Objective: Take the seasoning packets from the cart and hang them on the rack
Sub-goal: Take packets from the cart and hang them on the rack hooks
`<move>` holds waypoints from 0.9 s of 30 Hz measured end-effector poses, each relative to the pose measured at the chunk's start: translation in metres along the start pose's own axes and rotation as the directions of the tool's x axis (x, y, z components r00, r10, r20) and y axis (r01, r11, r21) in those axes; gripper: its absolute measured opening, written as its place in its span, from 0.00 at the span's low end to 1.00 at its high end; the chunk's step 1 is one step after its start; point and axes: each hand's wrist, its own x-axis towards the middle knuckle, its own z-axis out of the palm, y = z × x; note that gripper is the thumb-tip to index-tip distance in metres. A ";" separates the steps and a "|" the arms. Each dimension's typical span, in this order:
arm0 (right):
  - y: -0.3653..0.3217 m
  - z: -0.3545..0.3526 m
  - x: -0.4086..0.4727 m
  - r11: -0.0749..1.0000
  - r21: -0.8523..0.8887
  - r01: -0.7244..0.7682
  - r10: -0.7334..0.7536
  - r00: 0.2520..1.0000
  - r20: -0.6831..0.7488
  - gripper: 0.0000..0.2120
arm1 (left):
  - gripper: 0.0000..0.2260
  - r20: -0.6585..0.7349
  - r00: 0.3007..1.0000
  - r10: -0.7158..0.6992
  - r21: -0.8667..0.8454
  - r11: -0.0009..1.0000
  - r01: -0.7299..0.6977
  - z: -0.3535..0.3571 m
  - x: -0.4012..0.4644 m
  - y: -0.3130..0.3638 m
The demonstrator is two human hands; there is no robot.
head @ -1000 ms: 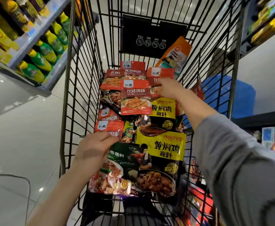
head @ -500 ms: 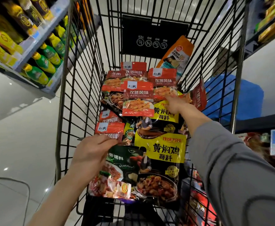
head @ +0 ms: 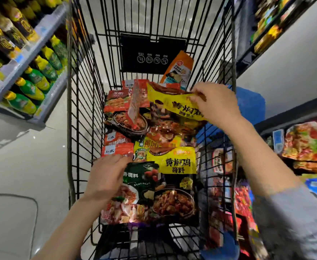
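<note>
Now the right hand [head: 215, 104] is reaching into the black wire cart [head: 82, 113], and its fingers [head: 196, 93] are pinching the top edge of a yellow seasoning packet [head: 174, 104]. That packet is lifting up off the pile, bending a little, near the far end of the cart. The left hand [head: 107, 177] is lying at the near end, its fingers loosely bent over the top left corner of a green packet [head: 142, 177]; I cannot tell if it is gripping it. Another yellow packet [head: 172, 162] is lying flat just beside the green one. Red packets [head: 116, 102] are sitting along the left side of the pile, and one red packet [head: 135, 102] is standing up on its edge. An orange packet [head: 178, 70] is leaning against the far wall of the cart. Green and yellow bottles [head: 31, 87] are standing on a shelf to the left
</note>
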 end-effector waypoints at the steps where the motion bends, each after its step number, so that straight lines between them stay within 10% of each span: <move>1: -0.008 -0.012 -0.014 0.999 -0.032 0.020 -0.020 1.000 -0.019 0.06 | 0.18 -0.001 1.000 -0.002 -0.009 1.000 0.002 -0.002 -0.002 -0.001; 11: -0.046 -0.085 -0.084 0.996 -0.074 0.042 -0.054 0.983 -0.175 0.09 | 0.18 -0.044 0.986 0.163 -0.053 0.985 -0.165 -0.022 -0.018 -0.011; 15: -0.037 -0.051 -0.079 0.985 -0.171 0.003 0.020 0.991 0.134 0.06 | 0.18 -0.061 0.979 0.192 -0.087 0.977 -0.197 -0.033 -0.025 -0.007; 19: -0.014 0.044 -0.071 0.980 -0.197 -0.011 0.116 0.839 0.532 0.09 | 0.17 0.001 0.992 0.124 -0.139 0.983 -0.122 -0.030 -0.030 -0.012; 27: 0.023 0.156 -0.031 0.980 -0.197 -0.019 0.154 0.699 0.699 0.23 | 0.20 0.023 0.994 0.104 -0.084 0.991 -0.101 -0.029 -0.023 -0.007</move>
